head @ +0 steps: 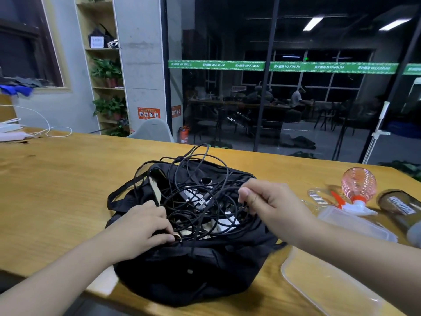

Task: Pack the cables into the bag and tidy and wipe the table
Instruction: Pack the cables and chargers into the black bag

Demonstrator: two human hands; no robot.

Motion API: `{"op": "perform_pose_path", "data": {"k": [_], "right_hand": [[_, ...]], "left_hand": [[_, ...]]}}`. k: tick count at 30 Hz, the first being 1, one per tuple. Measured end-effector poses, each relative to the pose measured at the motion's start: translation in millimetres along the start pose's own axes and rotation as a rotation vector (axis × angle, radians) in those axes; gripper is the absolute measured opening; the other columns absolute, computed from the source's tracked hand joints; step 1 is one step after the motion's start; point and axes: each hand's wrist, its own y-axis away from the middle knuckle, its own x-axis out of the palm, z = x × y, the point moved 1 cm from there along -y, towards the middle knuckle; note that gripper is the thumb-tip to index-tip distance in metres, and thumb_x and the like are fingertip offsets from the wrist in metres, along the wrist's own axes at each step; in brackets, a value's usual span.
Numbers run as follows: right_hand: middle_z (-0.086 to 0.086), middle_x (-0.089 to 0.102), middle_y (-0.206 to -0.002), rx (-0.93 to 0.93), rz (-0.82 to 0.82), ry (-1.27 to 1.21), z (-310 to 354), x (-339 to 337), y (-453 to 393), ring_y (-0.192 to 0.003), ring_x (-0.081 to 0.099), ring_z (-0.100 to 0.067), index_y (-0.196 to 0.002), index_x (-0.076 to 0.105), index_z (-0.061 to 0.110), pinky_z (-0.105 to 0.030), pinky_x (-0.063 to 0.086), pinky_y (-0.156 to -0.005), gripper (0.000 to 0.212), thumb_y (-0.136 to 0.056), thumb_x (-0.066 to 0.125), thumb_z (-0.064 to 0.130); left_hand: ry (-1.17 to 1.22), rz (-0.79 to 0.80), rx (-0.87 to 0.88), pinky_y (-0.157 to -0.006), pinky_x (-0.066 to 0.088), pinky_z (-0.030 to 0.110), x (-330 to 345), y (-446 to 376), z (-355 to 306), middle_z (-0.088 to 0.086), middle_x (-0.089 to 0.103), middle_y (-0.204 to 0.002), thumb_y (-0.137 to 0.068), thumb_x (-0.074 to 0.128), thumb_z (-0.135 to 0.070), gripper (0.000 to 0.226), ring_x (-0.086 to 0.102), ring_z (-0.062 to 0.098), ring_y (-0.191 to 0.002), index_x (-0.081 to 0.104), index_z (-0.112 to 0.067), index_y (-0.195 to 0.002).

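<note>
A black bag (200, 267) lies open on the wooden table (57, 190) near its front edge. A tangle of thin black cables (196, 179) sits in and over its mouth, with a grey plug among them. My left hand (145, 224) grips the bag's near left rim by the zipper. My right hand (268, 201) pinches a bundle of cables at the bag's right side. Some loops stick up above the bag's far edge.
A pink spray bottle (358, 188) lies on its side at the right, next to a clear plastic box (355, 224) and a dark bottle (403, 208). A clear lid (323, 286) lies at the front right. White cords and chargers (13, 131) sit at the far left.
</note>
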Motion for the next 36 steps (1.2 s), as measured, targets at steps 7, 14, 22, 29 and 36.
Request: {"op": "perform_pose_path", "data": {"k": [7,14,22,29,36], "right_hand": [[0.011,0.042,-0.042,0.145,-0.142,-0.052,1,-3,-29,-0.041,0.034,-0.005,-0.080,0.064,0.024,-0.018,0.025,-0.043,0.026,-0.097,0.047,0.032],[0.007,0.060,-0.077,0.037,0.006,0.271,15,15,-45,-0.081,0.052,-0.015,-0.100,0.070,0.024,-0.034,0.045,-0.075,0.029,-0.098,0.045,0.038],[0.012,0.047,-0.115,-0.100,0.247,0.503,16,30,-51,-0.114,0.031,-0.011,-0.127,0.056,0.039,-0.032,0.027,-0.088,0.047,-0.099,0.021,0.053],[0.011,0.038,-0.138,-0.149,0.415,0.545,2,16,-49,-0.129,0.019,-0.008,-0.141,0.041,0.037,-0.034,0.027,-0.101,0.043,-0.102,0.023,0.039],[0.013,0.046,-0.132,-0.129,0.380,0.368,15,40,-61,-0.131,0.023,-0.011,-0.126,0.058,0.040,-0.036,0.020,-0.106,0.033,-0.097,0.043,0.044]], "left_hand": [[-0.007,0.196,-0.033,-0.085,0.020,0.021,-4,4,-11,-0.031,0.027,-0.095,-0.071,0.023,-0.077,0.062,0.022,-0.006,-0.096,0.054,-0.044,-0.113],[0.175,0.014,0.061,-0.094,0.027,0.022,-11,14,-22,-0.021,0.047,-0.100,-0.090,0.053,-0.029,0.029,0.032,-0.003,-0.108,0.030,-0.037,-0.073],[0.226,0.033,-0.086,-0.082,0.038,0.015,-15,18,-36,-0.022,0.047,-0.095,-0.088,0.040,-0.057,0.020,0.043,-0.006,-0.093,0.045,-0.042,-0.101],[0.207,-0.104,0.145,-0.079,0.026,0.015,-18,15,-41,-0.027,0.036,-0.082,-0.079,0.029,-0.066,0.043,0.029,-0.010,-0.090,0.058,-0.044,-0.102],[0.328,-0.372,0.222,-0.085,0.026,0.006,-44,16,-50,-0.022,0.036,-0.087,-0.089,0.045,-0.053,0.019,0.036,-0.002,-0.090,0.060,-0.045,-0.097]]}}
